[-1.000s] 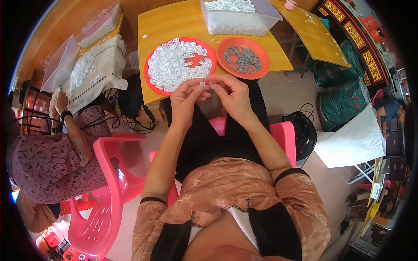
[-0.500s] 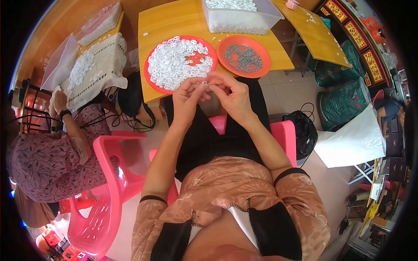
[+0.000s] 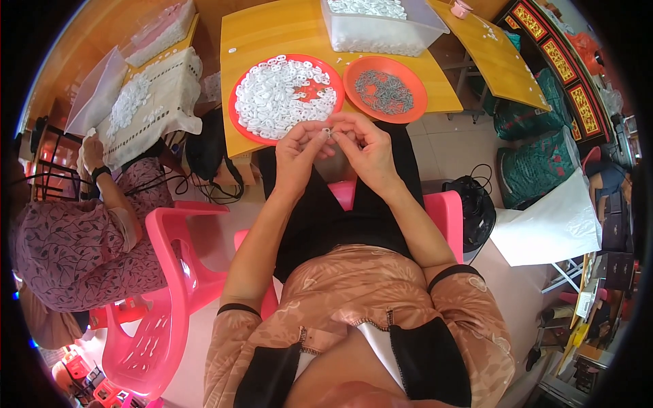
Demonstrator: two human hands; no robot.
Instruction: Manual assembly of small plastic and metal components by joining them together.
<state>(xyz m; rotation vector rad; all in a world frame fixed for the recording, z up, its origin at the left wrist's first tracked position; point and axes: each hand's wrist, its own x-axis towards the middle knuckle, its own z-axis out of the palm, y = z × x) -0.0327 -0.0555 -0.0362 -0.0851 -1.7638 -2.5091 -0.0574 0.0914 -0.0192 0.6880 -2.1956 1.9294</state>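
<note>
My left hand (image 3: 300,154) is closed in a pinch on a small white plastic piece (image 3: 326,131), in front of the table edge and above my lap. Against that piece my right hand (image 3: 368,151) presses its pinched fingertips; whatever lies between them is too small to name. Just beyond my left hand is a red plate (image 3: 235,121) heaped with white plastic pieces (image 3: 272,95) that have holes in them. A smaller orange-red dish (image 3: 419,102) beside it holds a pile of thin grey metal parts (image 3: 384,92).
A clear plastic bin (image 3: 381,37) of white pieces stands at the table's back. On the left, another person (image 3: 81,238) sits by a cloth-covered table (image 3: 166,88) with white pieces. A pink chair (image 3: 170,272) stands between us. Green bags (image 3: 537,166) lie right.
The whole view has shifted slightly, so the table and plates sit a little further right. Both hands remain together at the small white piece, with the fingers slightly moved.
</note>
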